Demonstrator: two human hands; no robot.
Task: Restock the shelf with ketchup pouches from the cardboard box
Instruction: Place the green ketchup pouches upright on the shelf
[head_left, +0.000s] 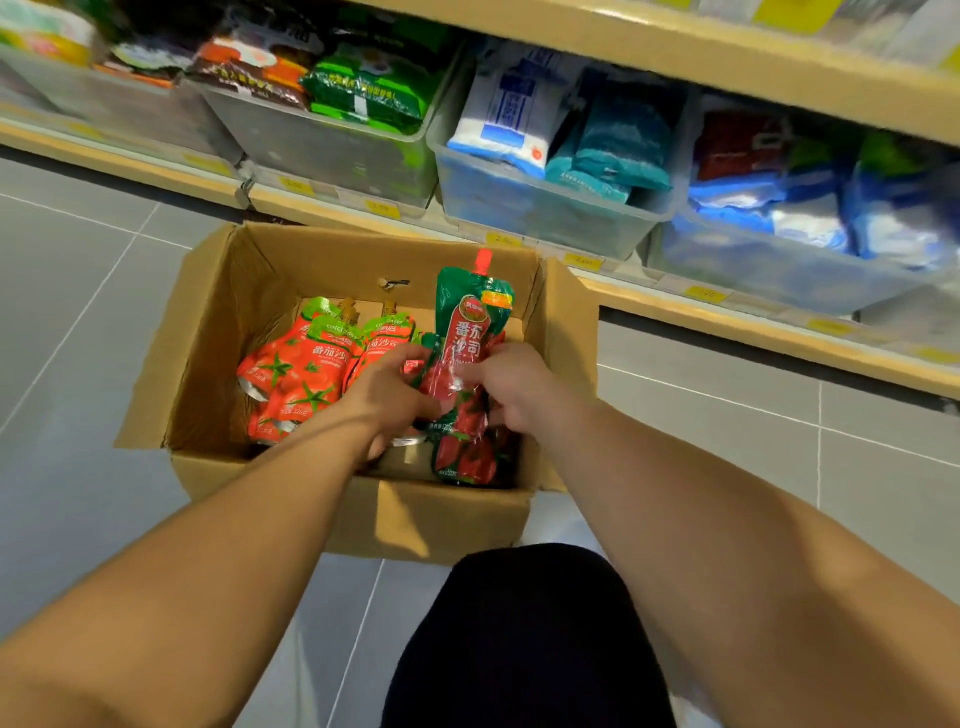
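Box (291, 291): on the floor by the shelf (727, 332), pouches (296, 374) inside.
Left grip (387, 397): curled round pouches.
Right grip (511, 387): pinching 1 tall pouch (470, 317), upright in the box.
Progress: early, we judge; shelving remains.

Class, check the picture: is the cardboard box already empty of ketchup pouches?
No: orange pouches lie inside the cardboard box, and the left hand and right hand grip green-topped pouches.

Price tags (382, 209) on the shelf lip: yellow, figures blurred beyond reading. Left hand (387, 395) and right hand (511, 389): fingertips motion-blurred, between them covering part of the upright ketchup pouch (470, 317). Rightmost clear bin (779, 280): cut by the frame edge, packet labels smeared.
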